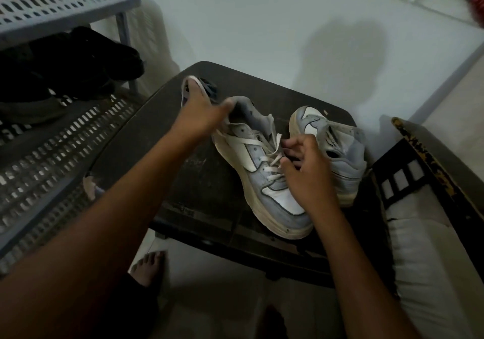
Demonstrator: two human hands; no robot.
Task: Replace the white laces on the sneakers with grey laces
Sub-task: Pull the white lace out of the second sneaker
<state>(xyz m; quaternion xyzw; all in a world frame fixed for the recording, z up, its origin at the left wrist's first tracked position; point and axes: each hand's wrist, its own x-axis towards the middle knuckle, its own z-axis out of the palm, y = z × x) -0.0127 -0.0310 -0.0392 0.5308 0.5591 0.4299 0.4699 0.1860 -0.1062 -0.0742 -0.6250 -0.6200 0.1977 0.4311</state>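
Both sneakers sit on a dark stool (199, 181). The near sneaker (267, 181) lies under both hands, its toe close to the stool's front edge; bare stool top lies open to the left of the right hand (306, 176). The far sneaker (337, 145) stands just right of that hand, touching or nearly touching the near one, its side near the stool's right edge.

Right hand: fingers curled, pinching the white lace (272, 155) at the near sneaker's eyelets. Left hand (201, 116): fingers spread and extended, resting on the sneaker's heel collar and reaching beyond it toward a bundle (207, 90) at the stool's far edge; whether it holds anything cannot be told.

Left of the left hand, a grey slatted rack (52, 139) carries dark items (70, 63) on its shelf. Right of the right hand, a worn frame (429, 165) with a white cushion (429, 260) crowds the stool. A bare foot (149, 265) rests on the floor below the stool's front edge.
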